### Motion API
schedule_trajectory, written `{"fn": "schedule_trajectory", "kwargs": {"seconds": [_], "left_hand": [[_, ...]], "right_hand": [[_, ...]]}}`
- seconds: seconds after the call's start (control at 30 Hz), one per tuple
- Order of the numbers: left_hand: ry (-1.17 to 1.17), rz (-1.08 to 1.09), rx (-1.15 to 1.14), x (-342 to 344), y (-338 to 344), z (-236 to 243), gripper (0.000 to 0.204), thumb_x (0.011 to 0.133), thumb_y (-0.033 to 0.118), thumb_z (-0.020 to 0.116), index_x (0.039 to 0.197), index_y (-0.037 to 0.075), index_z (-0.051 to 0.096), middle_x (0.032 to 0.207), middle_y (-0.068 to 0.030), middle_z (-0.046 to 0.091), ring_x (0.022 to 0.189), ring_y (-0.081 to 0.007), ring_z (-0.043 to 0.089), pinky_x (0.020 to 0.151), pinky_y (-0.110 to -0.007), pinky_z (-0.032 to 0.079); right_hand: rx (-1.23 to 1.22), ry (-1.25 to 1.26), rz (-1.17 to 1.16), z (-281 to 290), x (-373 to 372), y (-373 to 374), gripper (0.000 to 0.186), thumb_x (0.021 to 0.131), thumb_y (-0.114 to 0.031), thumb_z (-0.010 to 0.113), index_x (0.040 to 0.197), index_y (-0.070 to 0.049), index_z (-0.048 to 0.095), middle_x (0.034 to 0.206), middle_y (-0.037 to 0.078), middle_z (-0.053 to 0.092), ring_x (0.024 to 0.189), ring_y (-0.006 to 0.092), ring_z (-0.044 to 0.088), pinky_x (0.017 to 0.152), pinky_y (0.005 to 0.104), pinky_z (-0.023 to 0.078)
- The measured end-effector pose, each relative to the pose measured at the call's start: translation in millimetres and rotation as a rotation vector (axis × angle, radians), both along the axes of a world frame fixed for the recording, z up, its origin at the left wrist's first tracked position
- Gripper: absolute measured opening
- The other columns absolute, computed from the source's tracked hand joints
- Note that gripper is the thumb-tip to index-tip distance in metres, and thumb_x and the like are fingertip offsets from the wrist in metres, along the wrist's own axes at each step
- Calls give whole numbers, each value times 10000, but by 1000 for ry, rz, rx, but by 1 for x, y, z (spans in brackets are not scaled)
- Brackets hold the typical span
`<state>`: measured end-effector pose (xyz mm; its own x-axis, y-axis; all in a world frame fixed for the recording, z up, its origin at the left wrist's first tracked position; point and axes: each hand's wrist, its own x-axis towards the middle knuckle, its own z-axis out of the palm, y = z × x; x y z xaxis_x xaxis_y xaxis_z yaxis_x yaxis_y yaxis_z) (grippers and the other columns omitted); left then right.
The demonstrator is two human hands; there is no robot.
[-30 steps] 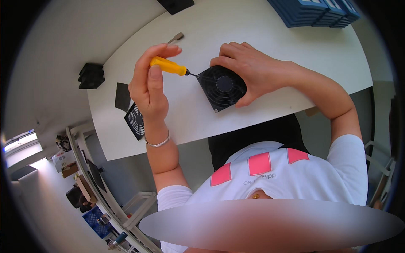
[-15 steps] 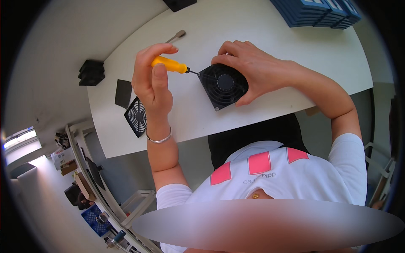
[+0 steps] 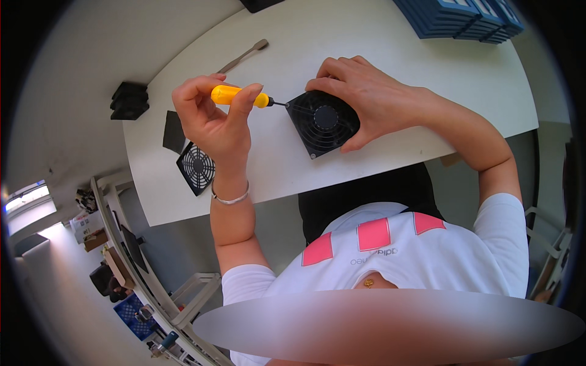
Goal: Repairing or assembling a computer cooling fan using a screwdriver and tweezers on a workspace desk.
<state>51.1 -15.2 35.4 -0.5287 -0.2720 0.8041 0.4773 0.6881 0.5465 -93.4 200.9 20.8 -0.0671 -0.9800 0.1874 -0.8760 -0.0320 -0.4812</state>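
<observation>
A black square cooling fan [image 3: 325,119] with a round hub is on the white table, its face toward me. My right hand [image 3: 366,97] grips it from the right, thumb at the lower edge and fingers over the upper one. In my left hand [image 3: 217,116] is a yellow-handled screwdriver [image 3: 235,96], pinched between thumb and fingers. Its thin shaft points right, and the tip meets the fan's left corner, at a screw or hole too small to make out. Under my left wrist lies a black fan grille [image 3: 196,168], and next to it a dark flat square pad [image 3: 174,132].
A metal spatula-like tool [image 3: 244,56] lies beyond my left hand on the white table [image 3: 268,177]. Stacked blue trays [image 3: 458,21] stand at the far right. Black fan-like parts [image 3: 129,100] sit at the table's left edge. A dark object [image 3: 261,5] is at the back.
My left fingers and thumb have shifted around the screwdriver handle, uncovering more of the spatula-like tool. The tip remains at the fan's corner. My right hand keeps its hold.
</observation>
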Motion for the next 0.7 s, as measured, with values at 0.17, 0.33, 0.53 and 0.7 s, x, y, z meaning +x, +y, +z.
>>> {"fn": "schedule_trajectory", "kwargs": {"seconds": [0.17, 0.33, 0.53, 0.7], "left_hand": [[-99, 68, 26, 2, 4, 4, 265, 938, 124, 707, 1135, 43, 549, 936, -80, 646, 903, -169, 683, 919, -355, 536], [-162, -249, 39, -2, -1, 15, 313, 1004, 211, 611, 1270, 53, 571, 1051, -128, 720, 946, -225, 727, 781, -273, 533], [-157, -222, 37, -3, 3, 11, 359, 950, 139, 696, 1274, 41, 575, 998, -120, 735, 900, -224, 745, 715, -233, 543], [-138, -109, -43, 2, -1, 8, 386, 894, 128, 766, 1227, 36, 594, 948, -105, 728, 825, -184, 737, 706, -215, 546]], "right_hand": [[18, 1, -3, 1, -1, 1, 870, 593, -409, 873, 1302, -31, 538, 1201, 136, 526, 1136, 287, 530, 1012, 424, 393], [10, -1, 4, 2, -2, 1, 863, 599, -403, 872, 1302, -35, 533, 1190, 137, 527, 1147, 285, 524, 996, 422, 396], [19, -18, 9, 0, -2, 1, 880, 595, -406, 878, 1310, -35, 525, 1198, 135, 523, 1149, 285, 524, 995, 420, 395], [16, -19, 6, 0, 0, 1, 885, 592, -402, 883, 1313, -33, 524, 1196, 133, 523, 1143, 285, 525, 998, 418, 396]]}}
